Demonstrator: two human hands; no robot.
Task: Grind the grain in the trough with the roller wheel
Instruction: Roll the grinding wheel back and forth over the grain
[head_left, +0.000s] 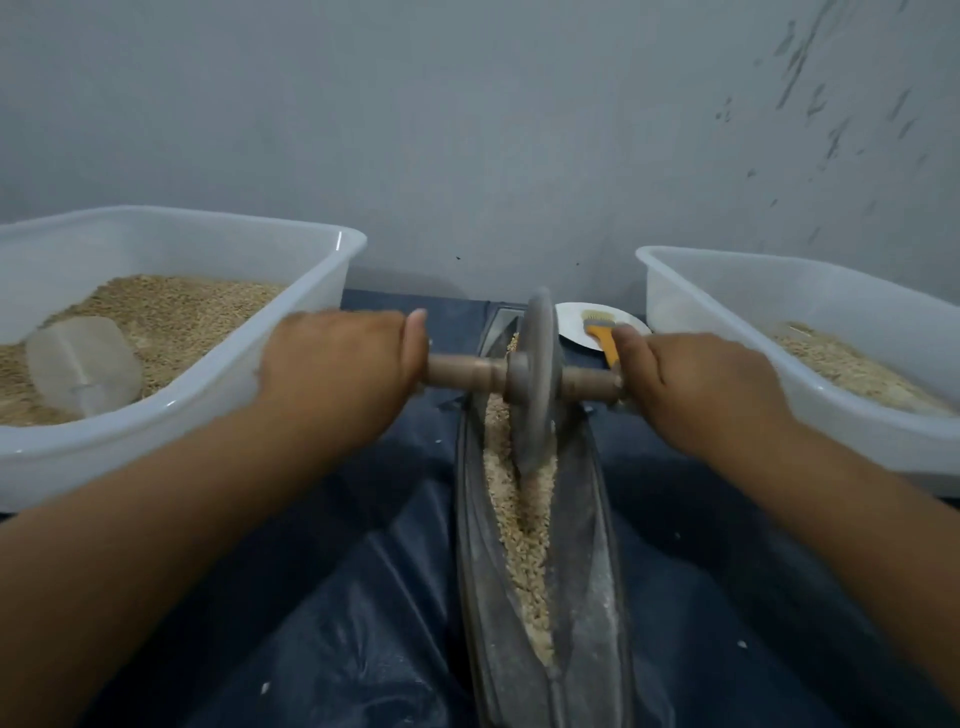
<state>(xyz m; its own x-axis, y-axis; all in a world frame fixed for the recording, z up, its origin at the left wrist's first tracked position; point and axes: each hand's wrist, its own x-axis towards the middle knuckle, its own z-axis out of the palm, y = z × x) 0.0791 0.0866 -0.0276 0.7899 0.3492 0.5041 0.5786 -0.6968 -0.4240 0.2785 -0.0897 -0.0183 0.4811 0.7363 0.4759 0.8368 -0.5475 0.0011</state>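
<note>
A long dark metal trough (587, 545) runs away from me down the middle, with pale crushed grain (524, 540) lying along its groove. A grey roller wheel (540, 379) stands on edge in the far half of the trough, on a wooden axle (467, 371) that sticks out to both sides. My left hand (337, 369) grips the axle's left end and my right hand (696, 384) grips its right end. Both axle ends are hidden under my fingers.
A translucent tub (322, 312) of grain with a clear plastic scoop (83, 364) in it stands at the left. A second tub (675, 291) with ground grain stands at the right. Behind the wheel a white plate (571, 322) holds an orange-handled brush (605, 338). Dark blue plastic sheeting (322, 597) covers the floor; a grey wall is close behind.
</note>
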